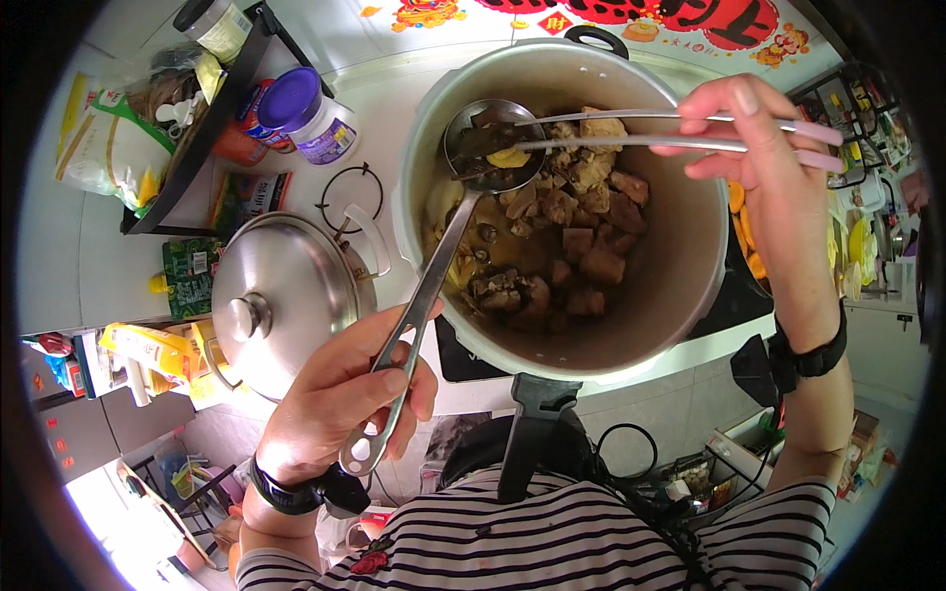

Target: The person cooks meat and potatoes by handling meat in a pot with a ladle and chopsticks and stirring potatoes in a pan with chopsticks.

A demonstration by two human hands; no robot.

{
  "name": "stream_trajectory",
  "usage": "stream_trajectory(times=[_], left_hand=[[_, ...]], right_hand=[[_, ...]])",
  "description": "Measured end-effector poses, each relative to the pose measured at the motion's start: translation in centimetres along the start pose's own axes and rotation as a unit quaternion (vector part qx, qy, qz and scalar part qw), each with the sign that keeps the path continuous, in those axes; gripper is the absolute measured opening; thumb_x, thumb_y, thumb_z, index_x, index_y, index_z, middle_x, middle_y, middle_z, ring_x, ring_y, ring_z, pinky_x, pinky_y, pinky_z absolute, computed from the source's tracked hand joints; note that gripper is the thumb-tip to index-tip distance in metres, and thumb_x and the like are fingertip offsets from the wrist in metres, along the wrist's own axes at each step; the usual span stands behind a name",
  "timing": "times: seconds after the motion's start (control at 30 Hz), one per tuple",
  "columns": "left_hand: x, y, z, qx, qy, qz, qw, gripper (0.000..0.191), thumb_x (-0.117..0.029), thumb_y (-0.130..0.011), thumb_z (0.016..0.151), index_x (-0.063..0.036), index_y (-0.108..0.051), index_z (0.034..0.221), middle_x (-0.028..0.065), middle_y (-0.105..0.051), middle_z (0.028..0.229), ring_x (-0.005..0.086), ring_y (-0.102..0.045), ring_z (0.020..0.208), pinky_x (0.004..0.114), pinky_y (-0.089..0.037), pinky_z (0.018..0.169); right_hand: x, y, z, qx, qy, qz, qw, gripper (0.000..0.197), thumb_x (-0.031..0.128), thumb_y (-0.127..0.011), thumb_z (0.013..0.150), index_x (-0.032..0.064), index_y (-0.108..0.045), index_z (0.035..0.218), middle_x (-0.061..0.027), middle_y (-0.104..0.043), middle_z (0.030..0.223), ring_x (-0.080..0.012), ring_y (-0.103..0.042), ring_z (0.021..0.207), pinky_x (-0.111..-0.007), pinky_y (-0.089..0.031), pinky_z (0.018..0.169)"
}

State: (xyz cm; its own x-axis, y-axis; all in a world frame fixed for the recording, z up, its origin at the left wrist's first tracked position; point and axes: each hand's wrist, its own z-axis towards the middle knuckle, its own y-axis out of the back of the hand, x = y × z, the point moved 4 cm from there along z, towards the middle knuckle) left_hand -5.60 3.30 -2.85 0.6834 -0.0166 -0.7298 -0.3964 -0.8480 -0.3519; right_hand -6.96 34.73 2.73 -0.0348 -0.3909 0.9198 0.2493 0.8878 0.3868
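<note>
My left hand (355,391) grips the handle of a stainless steel ladle (452,236), whose bowl is over the left side of a large pressure cooker pot (687,244). Dark pieces, probably spices, and a yellow slice (508,158) lie in the bowl. In my right hand (765,140) is a pair of metal chopsticks (635,140) with pink ends, their tips at the ladle's contents. Below, chunks of cooked meat (602,255) sit in brown broth (543,247) inside the pot. Whether the tips pinch a piece, I cannot tell.
A lidded steel pot (288,295) stands left of the pressure cooker. Behind it are a round wire stand (351,196), a purple-lidded jar (314,118) and a black shelf (214,133) with packets. The pressure cooker's black handle (545,414) juts toward me over a black cooktop (739,292).
</note>
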Motion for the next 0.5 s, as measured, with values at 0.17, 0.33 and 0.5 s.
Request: stream_trajectory(times=[0.17, 0.33, 0.5], left_hand=[[-0.6, 0.1, -0.3, 0.014, -0.006, 0.031, 0.999, 0.06, -0.011, -0.055, 0.084, 0.0088, -0.043, 0.14, 0.0134, -0.062, 0.07, 0.013, -0.051, 0.04, 0.021, -0.03, 0.036], [-1.6, 0.3, -0.1, 0.072, 0.009, 0.072, 0.995, 0.056, -0.015, -0.053, 0.093, 0.0019, -0.04, 0.144, 0.0105, -0.062, 0.078, 0.0127, -0.058, 0.052, 0.02, -0.033, 0.046], [-2.2, -0.2, -0.2, 0.05, 0.007, 0.064, 0.997, 0.057, -0.014, -0.054, 0.092, 0.0034, -0.039, 0.145, 0.0132, -0.062, 0.078, 0.0156, -0.057, 0.05, 0.023, -0.037, 0.045]], right_hand=[[1.1, 1.3, -1.2, -0.053, 0.037, 0.038, 0.997, 0.037, 0.028, -0.037, 0.106, 0.0003, -0.061, 0.098, -0.0084, -0.061, 0.099, -0.0209, -0.071, 0.084, -0.023, -0.054, 0.07], [0.3, -1.9, -2.4, 0.099, -0.053, 0.026, 0.993, 0.037, 0.039, -0.055, 0.1, 0.0056, -0.069, 0.092, -0.0037, -0.068, 0.089, -0.0132, -0.069, 0.084, -0.025, -0.054, 0.069], [-4.5, -8.1, -2.3, 0.199, -0.133, 0.091, 0.967, 0.035, 0.035, -0.051, 0.103, 0.0044, -0.067, 0.102, -0.0019, -0.068, 0.097, -0.0115, -0.067, 0.083, -0.024, -0.053, 0.068]])
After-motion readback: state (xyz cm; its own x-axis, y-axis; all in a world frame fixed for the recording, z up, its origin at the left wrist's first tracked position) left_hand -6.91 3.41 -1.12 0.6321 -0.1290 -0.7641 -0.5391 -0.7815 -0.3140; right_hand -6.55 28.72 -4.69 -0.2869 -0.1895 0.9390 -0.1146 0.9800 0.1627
